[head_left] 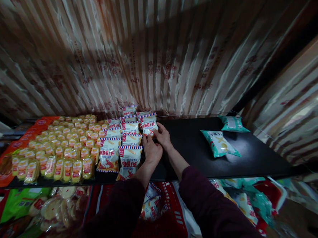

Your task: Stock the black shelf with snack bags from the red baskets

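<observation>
A white snack bag (149, 125) with red lettering and a striped top edge stands upright on the black shelf (187, 142), between my hands. My left hand (152, 152) has its fingers closed at the bag's lower front. At its right side, my right hand (163, 136) grips the same bag, its fingertips partly hidden. Just left of it are rows of matching bags, with one front bag (129, 160) close to my left wrist and another front bag (108, 154) farther left.
Many small wrapped yellow cakes (66, 149) fill the shelf's left side, beside an orange package (42, 122). Two teal bags lie at the right, a nearer one (219, 143) and a farther one (233, 123). Below the shelf edge, a red basket (177, 204) holds more bags. Patterned, pleated sheeting (155, 61) hangs behind.
</observation>
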`<action>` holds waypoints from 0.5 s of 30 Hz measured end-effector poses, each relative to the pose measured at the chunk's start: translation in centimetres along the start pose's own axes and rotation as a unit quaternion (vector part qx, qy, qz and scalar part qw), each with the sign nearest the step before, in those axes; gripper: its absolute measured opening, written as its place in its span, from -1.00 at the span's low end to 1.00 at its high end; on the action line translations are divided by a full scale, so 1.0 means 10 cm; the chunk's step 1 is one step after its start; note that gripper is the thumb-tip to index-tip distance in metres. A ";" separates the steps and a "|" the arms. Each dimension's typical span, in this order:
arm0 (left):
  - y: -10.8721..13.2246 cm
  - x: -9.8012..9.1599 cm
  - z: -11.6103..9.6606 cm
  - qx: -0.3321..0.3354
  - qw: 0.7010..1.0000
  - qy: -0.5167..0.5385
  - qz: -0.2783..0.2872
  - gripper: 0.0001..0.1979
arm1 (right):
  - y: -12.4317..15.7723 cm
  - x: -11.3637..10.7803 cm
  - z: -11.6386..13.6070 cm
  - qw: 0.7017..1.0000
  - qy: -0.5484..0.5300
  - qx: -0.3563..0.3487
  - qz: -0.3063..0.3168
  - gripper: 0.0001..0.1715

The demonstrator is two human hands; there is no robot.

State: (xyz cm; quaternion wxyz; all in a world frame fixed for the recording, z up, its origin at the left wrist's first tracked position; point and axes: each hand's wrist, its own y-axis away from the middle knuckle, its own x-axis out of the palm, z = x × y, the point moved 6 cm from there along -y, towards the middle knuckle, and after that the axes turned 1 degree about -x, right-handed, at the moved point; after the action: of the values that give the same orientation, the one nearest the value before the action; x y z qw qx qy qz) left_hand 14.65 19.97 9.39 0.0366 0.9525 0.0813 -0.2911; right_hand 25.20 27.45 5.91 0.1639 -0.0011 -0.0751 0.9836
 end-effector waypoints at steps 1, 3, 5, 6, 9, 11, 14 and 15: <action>0.00 0.01 0.01 -0.002 1.000 0.003 0.001 -0.37 | 0.00 0.01 -0.02 1.000 0.001 -0.005 0.002 -0.39; -0.01 0.02 0.03 -0.003 1.000 0.006 0.001 -0.37 | 0.00 0.04 -0.07 1.000 -0.002 -0.012 0.011 -0.39; -0.02 0.02 0.04 -0.001 1.000 0.004 -0.001 -0.36 | 0.00 0.07 -0.12 1.000 -0.004 -0.014 0.020 -0.39; -0.03 0.02 0.04 -0.001 1.000 0.003 -0.002 -0.37 | 0.00 0.08 -0.14 1.000 -0.002 -0.014 0.022 -0.39; -0.04 0.03 0.05 -0.001 1.000 -0.001 0.002 -0.39 | -0.01 0.09 -0.16 1.000 0.014 -0.016 0.023 -0.40; -0.05 0.04 0.06 0.003 1.000 -0.001 0.002 -0.41 | -0.01 0.10 -0.15 0.999 0.026 -0.021 0.025 -0.41; -0.07 0.03 0.07 0.010 1.000 -0.003 -0.004 -0.43 | 0.00 0.09 -0.13 0.998 0.053 -0.026 0.026 -0.44; -0.07 0.03 0.08 0.013 1.000 -0.005 -0.004 -0.43 | 0.00 0.09 -0.12 0.997 0.064 -0.029 0.025 -0.44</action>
State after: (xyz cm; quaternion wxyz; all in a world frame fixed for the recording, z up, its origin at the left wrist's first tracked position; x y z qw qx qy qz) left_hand 14.35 20.64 8.54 0.0240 0.9510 0.0813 -0.2973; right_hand 24.43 27.93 4.70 0.1439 -0.0705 -0.0929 0.9827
